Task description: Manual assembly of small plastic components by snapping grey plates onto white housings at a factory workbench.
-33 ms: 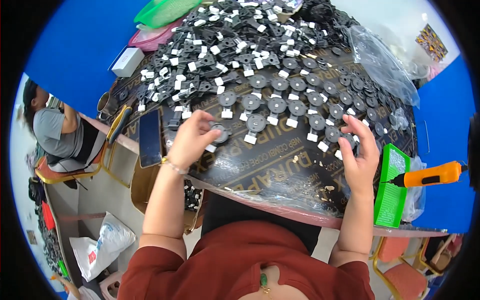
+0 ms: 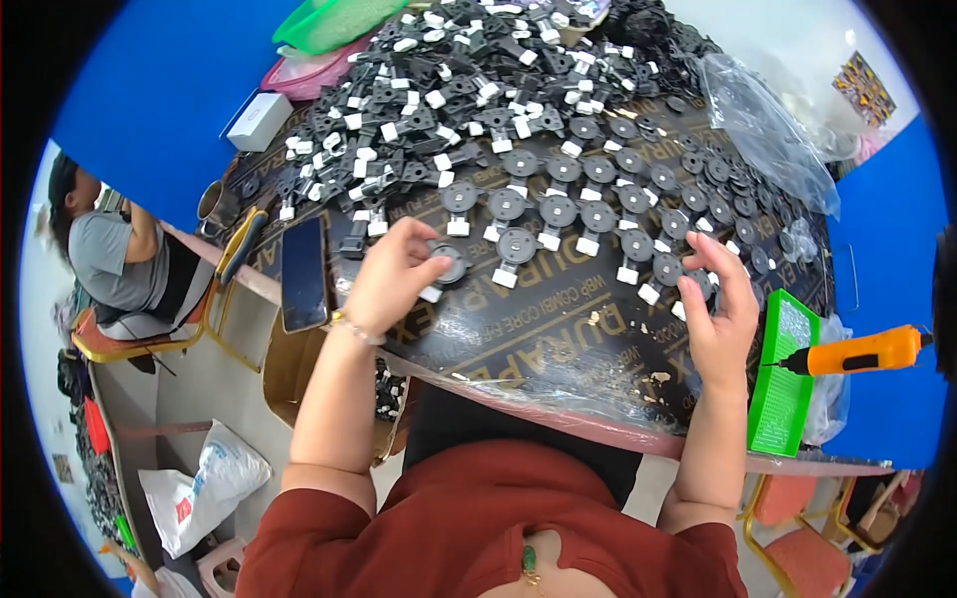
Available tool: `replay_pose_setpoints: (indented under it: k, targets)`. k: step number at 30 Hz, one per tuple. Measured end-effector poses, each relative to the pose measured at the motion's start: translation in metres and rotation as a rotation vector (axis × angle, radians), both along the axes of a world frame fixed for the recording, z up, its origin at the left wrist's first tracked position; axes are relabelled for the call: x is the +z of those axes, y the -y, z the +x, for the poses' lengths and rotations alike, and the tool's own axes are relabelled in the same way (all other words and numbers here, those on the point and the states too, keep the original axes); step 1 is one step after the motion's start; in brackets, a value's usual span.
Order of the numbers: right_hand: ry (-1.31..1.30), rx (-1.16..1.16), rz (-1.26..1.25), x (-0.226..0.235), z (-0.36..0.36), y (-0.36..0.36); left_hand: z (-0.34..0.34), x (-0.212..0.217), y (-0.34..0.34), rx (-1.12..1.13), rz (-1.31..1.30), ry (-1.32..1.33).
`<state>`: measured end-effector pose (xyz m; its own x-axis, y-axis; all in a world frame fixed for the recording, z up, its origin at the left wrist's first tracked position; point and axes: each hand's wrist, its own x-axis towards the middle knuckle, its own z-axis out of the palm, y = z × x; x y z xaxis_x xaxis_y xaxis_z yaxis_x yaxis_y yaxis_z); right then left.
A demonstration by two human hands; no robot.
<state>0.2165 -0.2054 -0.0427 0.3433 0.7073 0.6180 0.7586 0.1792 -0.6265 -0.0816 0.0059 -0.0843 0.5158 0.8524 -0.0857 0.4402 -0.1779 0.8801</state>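
Hands curl over the table (image 2: 558,349): left hand (image 2: 391,274) pinches 1 black disc part (image 2: 446,261), right hand (image 2: 720,309) grips another (image 2: 701,284).

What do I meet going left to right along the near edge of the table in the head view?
Seated person → yellow-handled tool → black phone → left hand on a round black part → right hand → green tray → orange electric screwdriver.

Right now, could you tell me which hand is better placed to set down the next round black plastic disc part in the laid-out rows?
Probably the left hand: its fingers already grip a round black plastic disc part beside the laid-out rows. The right hand only touches parts at the rows' far end.
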Motion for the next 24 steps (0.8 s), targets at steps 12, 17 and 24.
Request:
replay_pose_setpoints:
  k: [12, 17, 24]
  targets:
    - [0.005, -0.077, -0.111, -0.005, 0.005, -0.003, 0.012, 0.008, -0.004, 0.123, 0.561, -0.169]
    - [-0.032, -0.103, -0.116, -0.008, 0.007, -0.003, -0.051, 0.016, -0.015, 0.132, 0.968, -0.561]
    - [0.059, -0.154, -0.133, 0.004, 0.005, -0.001, -0.057, 0.017, -0.014, 0.144, 0.935, -0.247]
